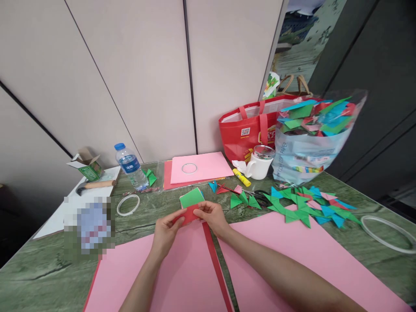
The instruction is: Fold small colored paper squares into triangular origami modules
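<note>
Between my two hands is a small red piece of paper (188, 215), held above the pink sheets. My left hand (166, 227) pinches its left end, thumb on the near side. The right end is gripped by my right hand (212, 216) with thumb and fingers. Just behind the red paper lies a small stack of square paper (191, 197), green on top. Large pink sheets (175, 273) with red edges spread beneath my forearms. Folded green paper pieces (244, 199) sit right of my right hand, with black-handled scissors (261, 197) beside them.
A water bottle (131, 168), a hammer (95, 185) and white rings (128, 205) stand or lie at left. Behind are pink paper (201, 167), a yellow glue stick (242, 177), a white mug (260, 164), a red bag (237, 134) and a bag of folded paper (302, 151). Joined paper pieces (297, 212) lie at right.
</note>
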{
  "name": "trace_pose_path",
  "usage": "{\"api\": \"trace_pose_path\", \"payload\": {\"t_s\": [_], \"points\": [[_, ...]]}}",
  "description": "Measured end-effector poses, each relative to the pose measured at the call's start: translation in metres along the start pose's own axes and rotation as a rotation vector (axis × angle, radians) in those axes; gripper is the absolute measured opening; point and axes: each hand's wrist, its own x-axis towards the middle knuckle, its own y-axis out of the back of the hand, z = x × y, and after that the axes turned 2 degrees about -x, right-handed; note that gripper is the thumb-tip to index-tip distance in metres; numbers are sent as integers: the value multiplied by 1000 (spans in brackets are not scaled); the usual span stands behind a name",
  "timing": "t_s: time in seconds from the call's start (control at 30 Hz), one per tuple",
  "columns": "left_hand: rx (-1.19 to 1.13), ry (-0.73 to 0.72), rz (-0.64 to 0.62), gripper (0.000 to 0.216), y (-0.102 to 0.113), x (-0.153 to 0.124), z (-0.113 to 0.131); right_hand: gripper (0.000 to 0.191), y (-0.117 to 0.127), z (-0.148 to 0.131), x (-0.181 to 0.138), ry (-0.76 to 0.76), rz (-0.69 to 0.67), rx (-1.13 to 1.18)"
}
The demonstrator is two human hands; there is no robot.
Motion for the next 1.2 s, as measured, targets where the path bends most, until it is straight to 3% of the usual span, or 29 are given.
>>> {"api": "trace_pose_path", "payload": {"t_s": [0.13, 0.3, 0.43, 0.63, 0.83, 1.1, 1.2], "points": [[34, 39, 45, 33, -2, -1, 3, 28, -1, 1, 0, 35, 3, -18], [147, -78, 75, 25, -1, -2, 4, 31, -4, 3, -3, 131, -105, -172], [180, -135, 37, 23, -2, -3, 5, 35, -4, 8, -4, 143, -110, -225], [168, -107, 37, 27, 1, -3, 8, 39, -5, 9, -5, 156, -166, -116], [188, -71, 45, 31, 9, 1, 9, 33, -5, 5, -3, 75, -172, -8], [227, -95, 50, 33, 12, 4, 8, 37, -3, 10, 0, 94, -207, -7], [226, -117, 47, 30, 11, 4, 6, 29, -4, 7, -2, 121, -163, -34]]}}
